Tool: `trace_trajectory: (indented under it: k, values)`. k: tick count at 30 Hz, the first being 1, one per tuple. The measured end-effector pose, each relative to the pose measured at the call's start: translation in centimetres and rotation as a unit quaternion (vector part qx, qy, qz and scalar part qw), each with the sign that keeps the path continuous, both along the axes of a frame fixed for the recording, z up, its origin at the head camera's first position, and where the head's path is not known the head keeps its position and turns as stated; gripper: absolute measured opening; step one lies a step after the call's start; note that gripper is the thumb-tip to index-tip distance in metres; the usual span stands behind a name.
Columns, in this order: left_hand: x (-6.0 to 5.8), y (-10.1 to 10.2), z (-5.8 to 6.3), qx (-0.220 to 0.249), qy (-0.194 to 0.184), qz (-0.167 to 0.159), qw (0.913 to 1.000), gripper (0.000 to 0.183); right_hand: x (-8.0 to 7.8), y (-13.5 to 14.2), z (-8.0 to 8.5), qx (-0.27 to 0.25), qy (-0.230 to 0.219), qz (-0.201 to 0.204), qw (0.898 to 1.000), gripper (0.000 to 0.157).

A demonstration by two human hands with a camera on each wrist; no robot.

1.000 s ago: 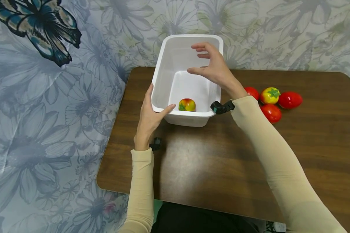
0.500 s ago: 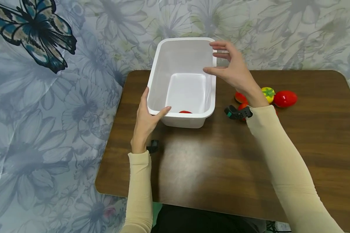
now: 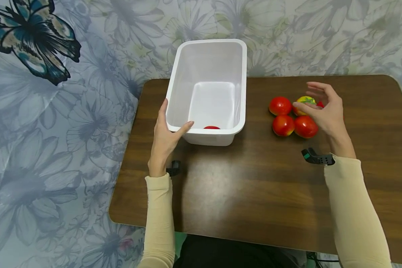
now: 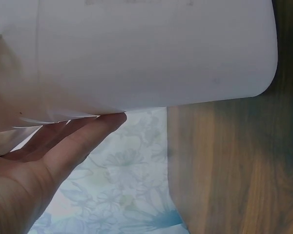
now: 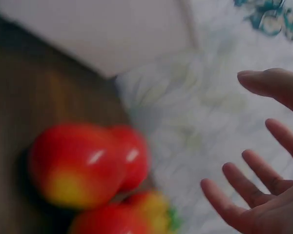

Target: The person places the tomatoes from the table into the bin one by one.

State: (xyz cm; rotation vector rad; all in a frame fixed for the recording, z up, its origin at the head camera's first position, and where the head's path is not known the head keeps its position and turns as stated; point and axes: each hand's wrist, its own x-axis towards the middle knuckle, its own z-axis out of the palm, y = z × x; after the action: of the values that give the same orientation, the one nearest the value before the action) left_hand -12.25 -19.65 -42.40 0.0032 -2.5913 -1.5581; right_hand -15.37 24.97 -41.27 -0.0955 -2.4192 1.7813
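White tub [image 3: 206, 61] in the grip of left hand [image 3: 164, 143] — right hand [image 3: 329, 113] wide near red fruits [image 3: 283, 125]

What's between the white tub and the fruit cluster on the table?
Just bare tabletop lies between the tub and the fruit cluster, as the head view shows.

The brown table [image 3: 254, 186] bears a white tub [image 3: 207, 139] and glossy fruits [image 3: 305, 127].
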Motion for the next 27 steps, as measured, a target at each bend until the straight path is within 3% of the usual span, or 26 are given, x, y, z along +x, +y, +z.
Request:
trace_trajectory:
  k: [5,11,19,27]
  values:
    - [0.0,-0.1,-0.2,0.0,0.003,0.0,1.0,0.109,2.0,2.7,-4.6,0.061,-0.023,-0.023,0.998,0.062]
    - [0.0,-0.1,-0.3,0.0,0.007,0.002,1.0,0.108,3.4,3.9,-7.6,0.116,-0.038,-0.031,0.992,0.065]
    - [0.0,-0.2,-0.4,0.004,0.011,-0.002,0.9999,0.108,3.5,4.2,-9.4,0.122,-0.07,-0.03,0.99,0.07]
    - [-0.1,-0.3,-0.4,0.013,0.016,-0.007,0.9998,0.106,3.5,4.2,-9.7,0.12,-0.086,-0.027,0.989,0.069]
